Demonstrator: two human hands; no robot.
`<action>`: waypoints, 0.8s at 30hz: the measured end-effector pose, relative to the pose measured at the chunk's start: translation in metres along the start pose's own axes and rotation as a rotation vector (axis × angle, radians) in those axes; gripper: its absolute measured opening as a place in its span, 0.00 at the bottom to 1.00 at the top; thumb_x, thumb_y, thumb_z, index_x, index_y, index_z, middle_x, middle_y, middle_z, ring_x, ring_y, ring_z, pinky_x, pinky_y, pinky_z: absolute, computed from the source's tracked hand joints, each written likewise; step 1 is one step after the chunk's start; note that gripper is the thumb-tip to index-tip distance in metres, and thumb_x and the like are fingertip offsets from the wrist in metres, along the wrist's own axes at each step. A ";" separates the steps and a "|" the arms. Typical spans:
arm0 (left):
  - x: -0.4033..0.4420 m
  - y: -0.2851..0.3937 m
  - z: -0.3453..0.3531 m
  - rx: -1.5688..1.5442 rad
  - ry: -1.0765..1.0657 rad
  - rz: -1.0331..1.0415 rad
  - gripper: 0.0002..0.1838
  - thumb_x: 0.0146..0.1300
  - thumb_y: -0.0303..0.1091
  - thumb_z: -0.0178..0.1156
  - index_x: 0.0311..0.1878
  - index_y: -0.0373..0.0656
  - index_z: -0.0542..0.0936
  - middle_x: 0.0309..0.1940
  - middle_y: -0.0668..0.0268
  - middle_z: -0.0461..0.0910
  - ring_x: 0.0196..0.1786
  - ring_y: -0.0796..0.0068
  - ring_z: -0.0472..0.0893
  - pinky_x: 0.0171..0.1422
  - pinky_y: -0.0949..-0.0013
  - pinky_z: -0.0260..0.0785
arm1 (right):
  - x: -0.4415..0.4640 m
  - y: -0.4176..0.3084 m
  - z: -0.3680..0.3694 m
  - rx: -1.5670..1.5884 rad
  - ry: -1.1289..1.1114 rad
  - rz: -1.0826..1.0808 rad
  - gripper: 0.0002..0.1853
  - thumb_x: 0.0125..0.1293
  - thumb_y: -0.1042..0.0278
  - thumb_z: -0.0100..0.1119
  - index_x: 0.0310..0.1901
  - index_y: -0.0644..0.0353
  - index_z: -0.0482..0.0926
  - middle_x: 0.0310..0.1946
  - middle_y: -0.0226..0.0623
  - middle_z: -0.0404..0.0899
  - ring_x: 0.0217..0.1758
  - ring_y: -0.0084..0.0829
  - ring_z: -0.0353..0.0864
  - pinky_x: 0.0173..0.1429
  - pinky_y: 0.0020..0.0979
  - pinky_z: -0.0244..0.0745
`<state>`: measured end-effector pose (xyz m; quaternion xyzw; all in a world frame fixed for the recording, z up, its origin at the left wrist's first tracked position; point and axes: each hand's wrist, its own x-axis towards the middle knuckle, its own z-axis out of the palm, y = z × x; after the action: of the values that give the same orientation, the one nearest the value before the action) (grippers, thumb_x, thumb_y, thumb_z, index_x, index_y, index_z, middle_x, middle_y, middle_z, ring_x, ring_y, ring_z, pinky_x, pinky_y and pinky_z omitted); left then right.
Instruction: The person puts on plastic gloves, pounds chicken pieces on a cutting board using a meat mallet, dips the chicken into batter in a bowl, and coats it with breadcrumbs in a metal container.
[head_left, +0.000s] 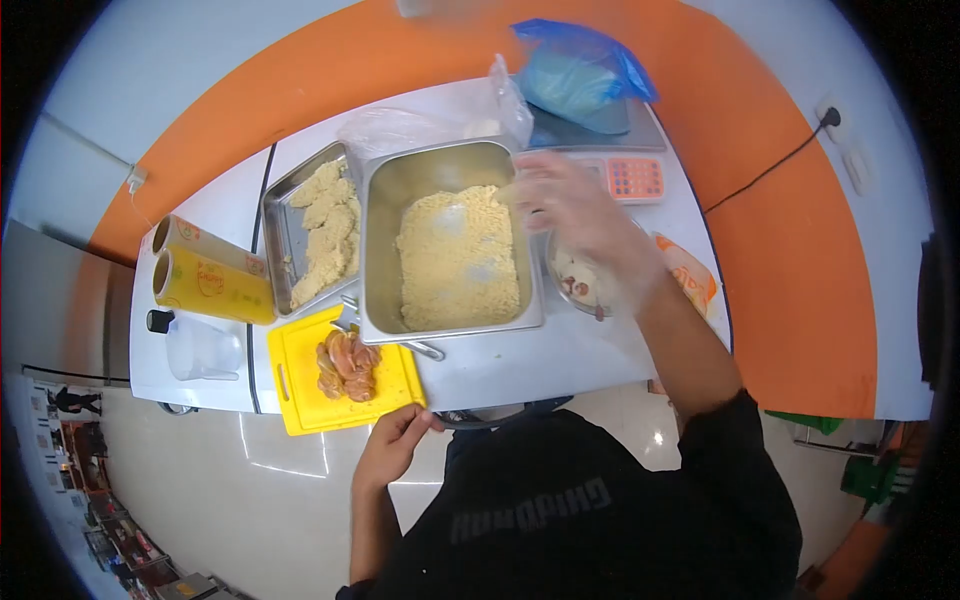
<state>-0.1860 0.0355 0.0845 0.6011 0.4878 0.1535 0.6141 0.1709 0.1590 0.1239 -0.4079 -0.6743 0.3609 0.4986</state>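
A deep metal pan [375,250] holds a layer of pale yellow crumbs [458,290]. Over its right rim and a bowl is my right hand [575,205], blurred by motion, so its fingers and anything in them are unclear. The bowl [585,280] holds a whitish mix with reddish pieces. My left hand [395,442] is at the lower right corner of a yellow cutting board [300,385], thumb and fingers close together at the table edge; what they grip, if anything, is unclear. Raw meat pieces [348,366] lie on the board. Coated pieces [328,230] fill part of a shallow metal tray [277,235].
Two film rolls [215,287] and a clear plastic jug [202,348] stand at the left. A blue bag [580,80] rests on a scale [636,180] at the back right. Metal utensil handles [428,351] stick out beneath the pan. An orange packet [688,275] lies at the right.
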 end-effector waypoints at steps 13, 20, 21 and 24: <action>-0.099 -0.308 -0.059 -0.153 -0.020 -0.648 0.26 0.70 0.52 0.52 0.36 0.34 0.82 0.32 0.60 0.84 0.35 0.70 0.81 0.45 0.67 0.72 | 0.101 0.247 0.100 -1.300 -0.202 0.405 0.14 0.59 0.71 0.51 0.45 0.66 0.80 0.41 0.54 0.81 0.47 0.46 0.82 0.49 0.42 0.77; -0.154 -0.441 -0.045 -0.187 -0.033 -0.778 0.22 0.70 0.46 0.53 0.40 0.31 0.80 0.31 0.59 0.84 0.34 0.69 0.83 0.40 0.68 0.74 | 0.116 0.231 0.097 -0.602 -0.186 0.457 0.18 0.63 0.70 0.52 0.56 0.56 0.76 0.39 0.44 0.80 0.46 0.39 0.80 0.48 0.42 0.77; -0.157 -0.468 -0.044 -0.250 -0.026 -0.789 0.21 0.69 0.45 0.53 0.41 0.31 0.80 0.32 0.58 0.84 0.34 0.69 0.83 0.39 0.68 0.74 | 0.117 0.226 0.096 -0.318 -0.073 0.502 0.20 0.63 0.69 0.53 0.58 0.54 0.75 0.40 0.43 0.79 0.47 0.39 0.80 0.48 0.43 0.77; -0.155 -0.411 -0.077 -0.106 0.048 -0.636 0.20 0.69 0.43 0.54 0.42 0.30 0.79 0.32 0.58 0.83 0.34 0.69 0.83 0.39 0.69 0.75 | 0.120 0.211 0.098 -0.320 -0.045 0.513 0.24 0.64 0.65 0.55 0.63 0.52 0.71 0.44 0.44 0.79 0.49 0.43 0.79 0.52 0.44 0.76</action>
<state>-0.4836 -0.1337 -0.2008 0.3822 0.6569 -0.0067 0.6500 0.0959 0.3462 -0.0430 -0.6301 -0.6087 0.3731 0.3053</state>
